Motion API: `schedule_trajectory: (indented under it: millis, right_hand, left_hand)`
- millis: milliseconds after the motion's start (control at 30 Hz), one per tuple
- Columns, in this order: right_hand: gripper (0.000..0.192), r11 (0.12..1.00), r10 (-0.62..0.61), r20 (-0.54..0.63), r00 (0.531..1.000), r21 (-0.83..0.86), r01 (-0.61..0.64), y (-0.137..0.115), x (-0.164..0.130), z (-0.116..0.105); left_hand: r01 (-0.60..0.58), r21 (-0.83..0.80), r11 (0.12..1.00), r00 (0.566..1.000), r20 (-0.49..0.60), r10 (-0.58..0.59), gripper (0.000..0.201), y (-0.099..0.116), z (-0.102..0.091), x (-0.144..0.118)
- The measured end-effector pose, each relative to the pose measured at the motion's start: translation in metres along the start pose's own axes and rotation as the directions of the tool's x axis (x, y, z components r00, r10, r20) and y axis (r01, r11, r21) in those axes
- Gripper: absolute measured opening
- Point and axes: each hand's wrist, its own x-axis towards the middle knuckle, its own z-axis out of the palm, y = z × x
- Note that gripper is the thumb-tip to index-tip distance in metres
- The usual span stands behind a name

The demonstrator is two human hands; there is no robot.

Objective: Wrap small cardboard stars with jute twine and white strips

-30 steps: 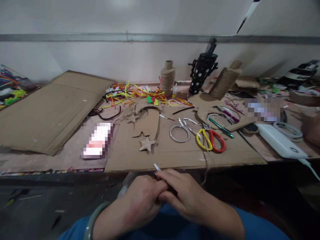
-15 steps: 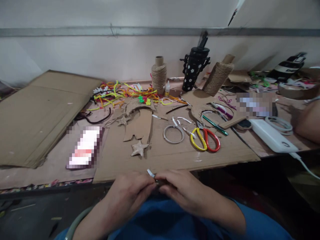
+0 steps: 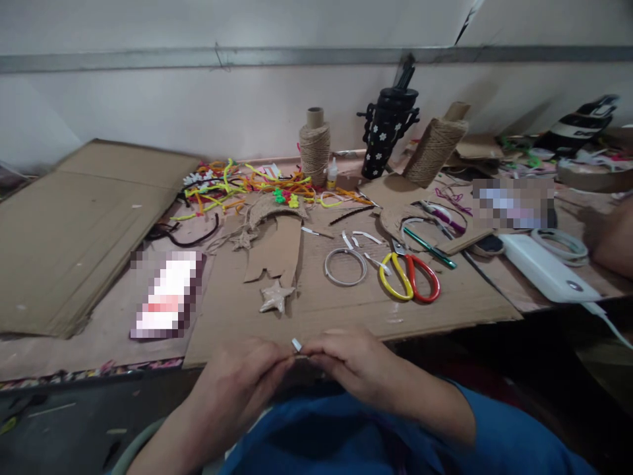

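Observation:
My left hand (image 3: pixel 252 369) and my right hand (image 3: pixel 346 359) meet at the front edge of the table, fingers closed in a pinch. Between their fingertips is a thin piece with a small white strip (image 3: pixel 297 344) sticking up; the fingers hide most of it. Just beyond lies a glossy twine-covered star (image 3: pixel 275 296) on the cardboard sheet (image 3: pixel 336 316). A twine-wrapped crescent (image 3: pixel 270 206) with small green, red and yellow flowers rests behind the star. To the right are a coil of thin grey wire (image 3: pixel 345 266) and scissors (image 3: pixel 409 278) with yellow and red handles.
Stacked cardboard (image 3: pixel 84 224) covers the left side, near a blurred-out phone (image 3: pixel 168 293). Coloured pipe cleaners (image 3: pixel 237 185), twine rolls (image 3: pixel 314 152), a glue bottle (image 3: pixel 331 175) and a black flowered tumbler (image 3: pixel 388 128) stand or lie behind. Another person's arm (image 3: pixel 618 237) is beside a white power bank (image 3: pixel 548 267).
Both hands have moved slightly up and left, and the white strip has dipped a little between the fingertips. My view has shifted slightly; the table things lie as before.

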Motion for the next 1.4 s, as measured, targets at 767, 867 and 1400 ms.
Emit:
schedule_trajectory:
  millis: [767, 867, 1400]
  right_hand:
    - [0.024, 0.685, 0.311, -0.445, 0.840, -0.508, -0.523, 0.225, 0.008, -0.263]
    - [0.029, 0.678, 0.252, -0.461, 0.851, -0.543, -0.495, 0.230, 0.007, -0.261]
    - [0.034, 0.563, -0.360, -0.335, 0.871, -0.823, -0.083, 0.058, 0.017, -0.158]
  left_hand:
    - [-0.014, 0.022, 1.000, 0.969, -0.246, 0.019, 0.017, -0.002, -0.006, 0.020]
    - [0.003, -0.001, 1.000, 0.971, -0.238, -0.004, 0.017, -0.003, -0.006, 0.025]
    - [0.333, -0.866, 0.373, 0.795, 0.045, -0.605, 0.041, 0.014, 0.010, 0.089]
